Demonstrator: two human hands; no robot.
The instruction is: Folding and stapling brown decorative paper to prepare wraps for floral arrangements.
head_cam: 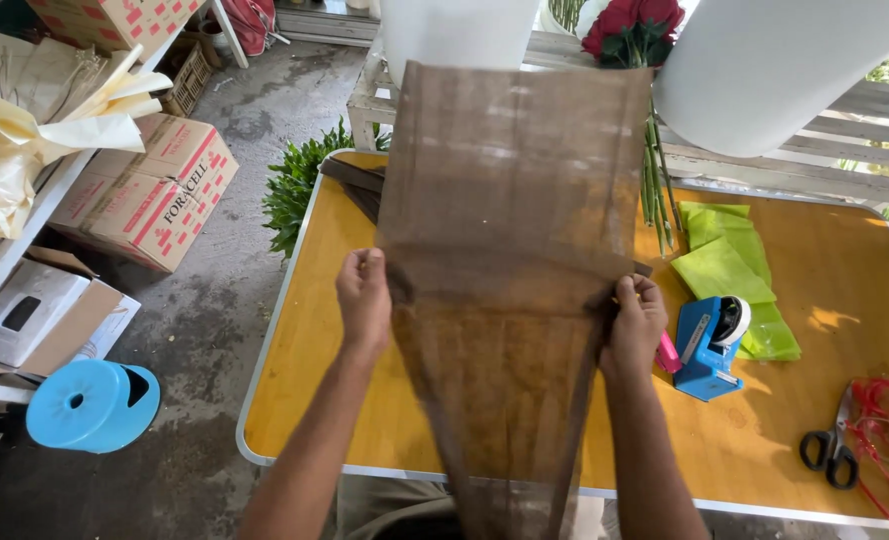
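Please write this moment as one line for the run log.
left hand: pinches brown mesh sheet | right hand: pinches opposite edge | sheet: held up over table | nearby: blue tape dispenser

Bright daylight fills the head view, coming from the far side of the wooden table, beyond the white railing. It shines through the sheer brown mesh sheet, which shows pale streaks near its top edge and darkens toward the table's near edge, where it bunches. Small sun patches dapple the tabletop to the right of the blue tape dispenser, and that dispenser casts a short soft shadow toward the table's near edge. The white paper rolls beyond the table are nearly blown out. The concrete floor left of the table lies in even shade. Focus is sharp; straight lines bow slightly near the edges.
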